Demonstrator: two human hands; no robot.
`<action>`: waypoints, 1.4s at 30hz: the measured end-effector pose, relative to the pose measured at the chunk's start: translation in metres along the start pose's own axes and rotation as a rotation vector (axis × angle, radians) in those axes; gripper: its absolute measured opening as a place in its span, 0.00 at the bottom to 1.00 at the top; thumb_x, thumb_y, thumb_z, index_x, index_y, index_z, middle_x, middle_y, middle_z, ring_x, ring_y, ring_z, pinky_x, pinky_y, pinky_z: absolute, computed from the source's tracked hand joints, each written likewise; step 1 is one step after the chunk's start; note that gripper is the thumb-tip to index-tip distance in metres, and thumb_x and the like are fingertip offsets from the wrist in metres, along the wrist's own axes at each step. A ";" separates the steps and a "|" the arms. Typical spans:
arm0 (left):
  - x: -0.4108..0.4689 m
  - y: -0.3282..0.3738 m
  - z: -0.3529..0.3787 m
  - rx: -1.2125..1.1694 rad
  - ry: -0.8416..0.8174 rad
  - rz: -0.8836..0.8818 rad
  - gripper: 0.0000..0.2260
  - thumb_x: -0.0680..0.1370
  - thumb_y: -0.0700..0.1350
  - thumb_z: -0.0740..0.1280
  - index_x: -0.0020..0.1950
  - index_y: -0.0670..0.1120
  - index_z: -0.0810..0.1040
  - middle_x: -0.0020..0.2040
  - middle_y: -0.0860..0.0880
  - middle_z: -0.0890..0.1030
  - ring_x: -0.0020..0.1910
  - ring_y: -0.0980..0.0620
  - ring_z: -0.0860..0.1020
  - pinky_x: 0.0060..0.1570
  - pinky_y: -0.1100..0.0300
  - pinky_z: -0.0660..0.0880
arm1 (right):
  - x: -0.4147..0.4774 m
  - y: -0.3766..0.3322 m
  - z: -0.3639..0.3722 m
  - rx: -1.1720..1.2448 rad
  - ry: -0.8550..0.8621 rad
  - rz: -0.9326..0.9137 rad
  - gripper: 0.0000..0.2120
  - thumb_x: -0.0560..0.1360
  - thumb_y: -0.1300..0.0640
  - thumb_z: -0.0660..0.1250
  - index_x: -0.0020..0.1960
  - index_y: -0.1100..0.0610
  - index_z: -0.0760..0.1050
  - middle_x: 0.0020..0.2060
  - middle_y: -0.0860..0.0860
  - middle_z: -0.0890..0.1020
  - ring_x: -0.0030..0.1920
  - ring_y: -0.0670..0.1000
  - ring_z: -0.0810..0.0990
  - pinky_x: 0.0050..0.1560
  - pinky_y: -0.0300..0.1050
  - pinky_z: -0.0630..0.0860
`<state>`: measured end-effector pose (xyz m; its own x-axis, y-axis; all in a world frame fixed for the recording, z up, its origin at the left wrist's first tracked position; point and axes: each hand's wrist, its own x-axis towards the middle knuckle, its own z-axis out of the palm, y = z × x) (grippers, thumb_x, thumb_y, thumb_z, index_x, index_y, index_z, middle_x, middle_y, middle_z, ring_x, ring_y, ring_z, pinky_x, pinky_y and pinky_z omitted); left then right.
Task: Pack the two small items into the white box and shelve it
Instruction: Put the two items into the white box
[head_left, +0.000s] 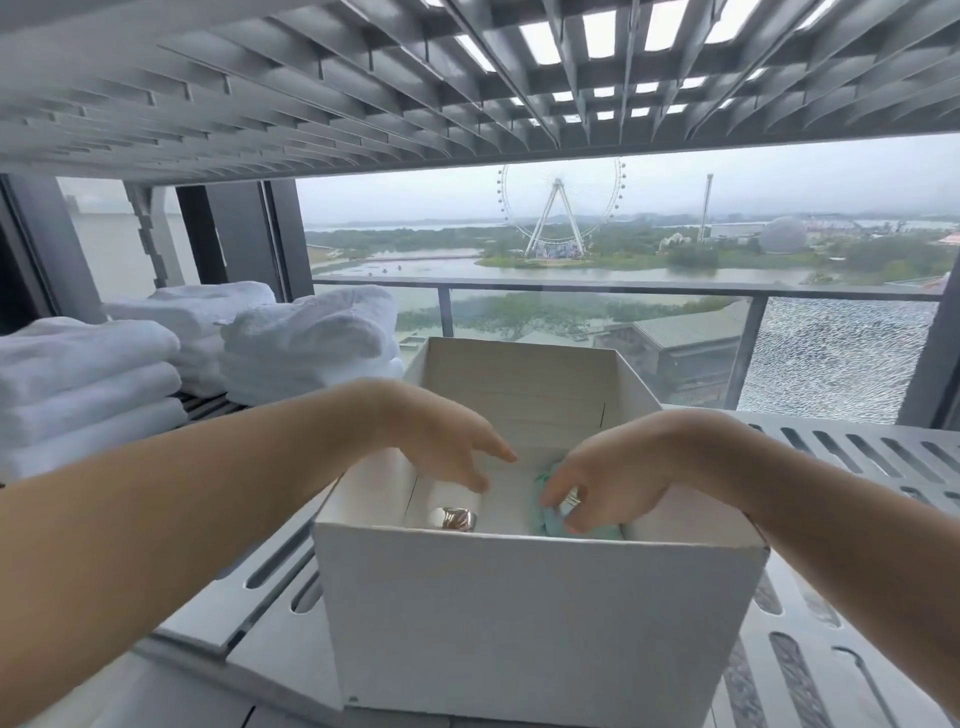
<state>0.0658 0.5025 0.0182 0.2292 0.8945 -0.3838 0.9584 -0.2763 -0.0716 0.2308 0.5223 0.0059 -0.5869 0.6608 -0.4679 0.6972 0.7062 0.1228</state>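
An open white box (519, 623) stands on the grey slotted shelf (857, 457), right in front of me. Inside it at the left lies a shiny metallic item (453, 518). At the right inside lies a teal item (548, 514), partly hidden by my fingers. My left hand (441, 436) hovers inside the box above the metallic item, fingers apart, holding nothing. My right hand (618, 473) reaches into the box with its fingertips closed on the teal item, where a small metal ring also shows.
Stacks of folded white towels (156, 353) fill the shelf's left side. Another slotted shelf (363, 78) hangs close overhead. Behind the shelf is a window with a balcony railing (623, 288).
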 end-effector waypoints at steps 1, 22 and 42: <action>-0.005 -0.001 -0.004 -0.036 0.056 0.031 0.23 0.78 0.49 0.60 0.73 0.57 0.60 0.74 0.53 0.63 0.71 0.55 0.62 0.68 0.61 0.59 | -0.001 0.000 -0.001 0.031 0.059 -0.018 0.20 0.78 0.50 0.57 0.70 0.48 0.65 0.65 0.48 0.73 0.61 0.50 0.72 0.57 0.41 0.67; -0.105 0.028 0.021 -0.286 0.551 0.131 0.24 0.65 0.70 0.54 0.53 0.64 0.78 0.50 0.63 0.82 0.51 0.65 0.78 0.58 0.61 0.73 | -0.064 -0.006 -0.010 0.230 0.690 -0.257 0.12 0.75 0.44 0.60 0.54 0.42 0.78 0.46 0.32 0.80 0.49 0.30 0.75 0.50 0.31 0.69; -0.096 0.046 0.080 0.223 1.202 0.036 0.26 0.79 0.57 0.44 0.31 0.47 0.71 0.24 0.52 0.70 0.22 0.49 0.69 0.22 0.63 0.59 | -0.072 -0.018 0.062 0.030 1.225 -0.265 0.23 0.69 0.30 0.52 0.37 0.47 0.75 0.21 0.49 0.72 0.25 0.51 0.70 0.28 0.41 0.67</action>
<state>0.0747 0.3761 -0.0217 0.3794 0.6077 0.6976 0.9252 -0.2564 -0.2799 0.2854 0.4462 -0.0167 -0.6957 0.3129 0.6466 0.4991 0.8579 0.1219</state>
